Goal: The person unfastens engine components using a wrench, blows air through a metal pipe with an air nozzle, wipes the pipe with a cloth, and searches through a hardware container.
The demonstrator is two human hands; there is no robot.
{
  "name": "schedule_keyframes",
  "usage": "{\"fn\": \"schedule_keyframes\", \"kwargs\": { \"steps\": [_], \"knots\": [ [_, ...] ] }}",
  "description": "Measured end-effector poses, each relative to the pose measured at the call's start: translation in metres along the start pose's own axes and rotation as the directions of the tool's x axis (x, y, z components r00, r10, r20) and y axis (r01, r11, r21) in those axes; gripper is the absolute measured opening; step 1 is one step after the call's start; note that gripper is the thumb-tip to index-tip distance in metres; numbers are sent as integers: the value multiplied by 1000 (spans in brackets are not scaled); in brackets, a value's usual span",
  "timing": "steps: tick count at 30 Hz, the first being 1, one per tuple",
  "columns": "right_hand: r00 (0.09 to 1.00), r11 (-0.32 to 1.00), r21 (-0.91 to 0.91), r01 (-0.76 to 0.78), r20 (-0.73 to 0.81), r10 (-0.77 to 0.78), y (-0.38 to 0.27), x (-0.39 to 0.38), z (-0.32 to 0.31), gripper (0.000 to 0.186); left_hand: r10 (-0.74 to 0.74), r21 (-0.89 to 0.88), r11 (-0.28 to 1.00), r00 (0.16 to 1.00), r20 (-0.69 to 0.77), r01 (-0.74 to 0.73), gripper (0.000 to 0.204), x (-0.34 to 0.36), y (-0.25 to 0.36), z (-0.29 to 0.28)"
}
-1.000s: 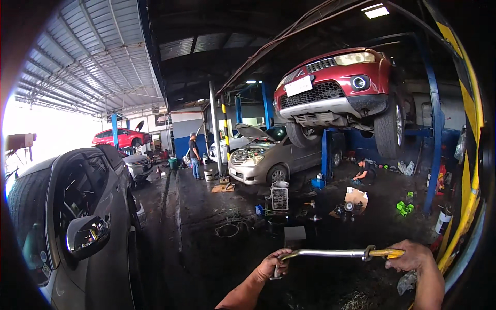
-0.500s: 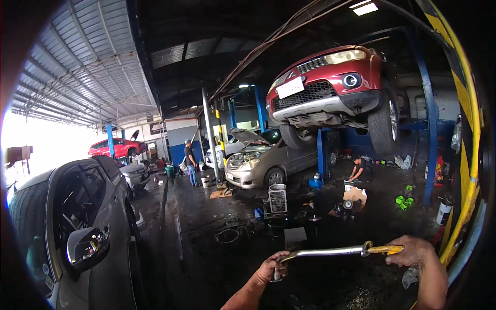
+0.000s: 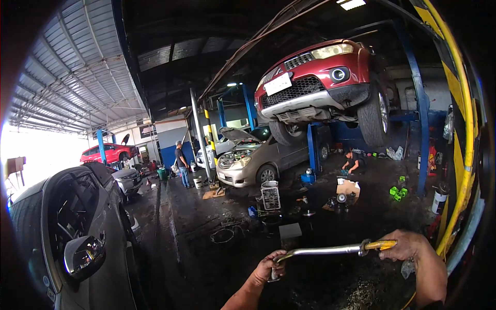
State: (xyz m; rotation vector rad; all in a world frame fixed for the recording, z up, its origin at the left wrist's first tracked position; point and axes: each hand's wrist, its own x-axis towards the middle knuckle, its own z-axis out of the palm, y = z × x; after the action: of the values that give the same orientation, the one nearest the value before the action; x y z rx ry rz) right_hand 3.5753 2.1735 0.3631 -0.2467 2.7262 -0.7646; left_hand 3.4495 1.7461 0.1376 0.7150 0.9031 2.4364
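Note:
A bent silver metal pipe (image 3: 323, 250) is held up in front of me, roughly level. My left hand (image 3: 268, 267) wraps round its curved left end, where the pipe turns downward. At the pipe's right end is a dark ring-shaped collar (image 3: 365, 247). From there a yellow handle-like piece (image 3: 381, 245) reaches into my right hand (image 3: 406, 245), whose fingers close on it. Whether the yellow piece is a separate tool or joined to the pipe I cannot tell. Its far end is hidden in my right hand.
A red vehicle (image 3: 330, 77) is raised overhead on a blue lift post (image 3: 421, 103). A dark car (image 3: 77, 222) stands at left, a yellow pipe (image 3: 467, 155) at right. Parts and cardboard (image 3: 350, 190) lie on the floor. One person (image 3: 182, 164) stands; another (image 3: 355, 162) crouches.
The view has shifted slightly, so the surroundings sit a little further left and higher. My right hand and the pipe's right end have moved slightly left. Both hands keep their grip.

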Motion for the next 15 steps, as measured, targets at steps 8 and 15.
{"fn": "schedule_keyframes", "kwargs": {
  "steps": [8, 15],
  "knots": [
    [1000, 998, 60, 7, 24, -8, 4, 2, 6, 33, 25, 55, 998, 999, 24, -27, 52, -1, -6, -6],
    [1000, 1000, 25, -12, -8, 13, 15, 8, 9, 32, 16, 109, 994, 993, -114, -3, 52, -3, -8, 1]
  ]
}}
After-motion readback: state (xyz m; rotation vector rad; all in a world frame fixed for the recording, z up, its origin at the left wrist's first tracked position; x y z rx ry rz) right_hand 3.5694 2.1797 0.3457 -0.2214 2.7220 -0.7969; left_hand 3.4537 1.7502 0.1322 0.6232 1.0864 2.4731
